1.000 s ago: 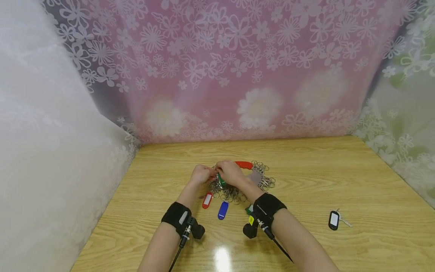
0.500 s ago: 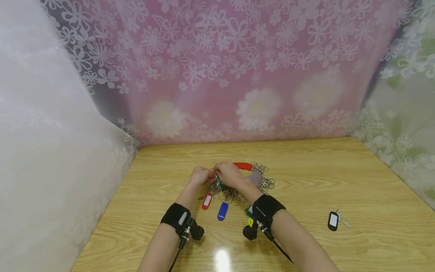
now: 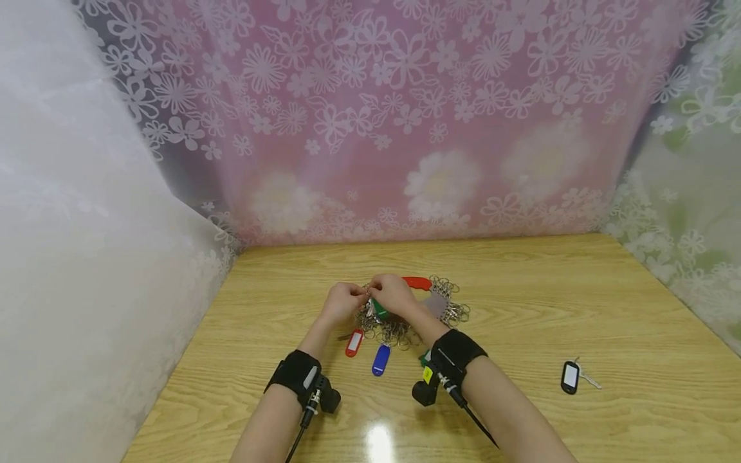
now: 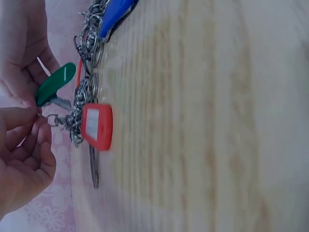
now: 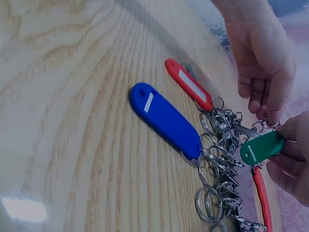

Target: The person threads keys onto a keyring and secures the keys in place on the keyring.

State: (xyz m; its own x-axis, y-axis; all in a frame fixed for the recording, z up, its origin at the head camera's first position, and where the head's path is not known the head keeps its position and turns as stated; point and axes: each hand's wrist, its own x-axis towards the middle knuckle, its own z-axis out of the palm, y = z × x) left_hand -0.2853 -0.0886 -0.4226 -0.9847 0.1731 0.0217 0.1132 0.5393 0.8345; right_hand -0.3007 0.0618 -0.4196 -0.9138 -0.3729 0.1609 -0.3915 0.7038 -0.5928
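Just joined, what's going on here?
A person is working at a cluster of silver metal rings and clasps on a wood-grain table. Their right hand holds a green plastic key tag; their left hand pinches the end of a small silver metal clasp beside it. I can't tell whether the green tag is attached. A red tag with a white label and a blue plastic tag lie at the cluster's near edge. A black tag with a white label lies apart, off to the right.

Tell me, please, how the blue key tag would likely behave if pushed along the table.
The blue key tag would probably slide rather than roll, since it looks flat on the table. It looks like stiff plastic, judging by its straight, even edges. It might snag, as metal rings crowd one end.
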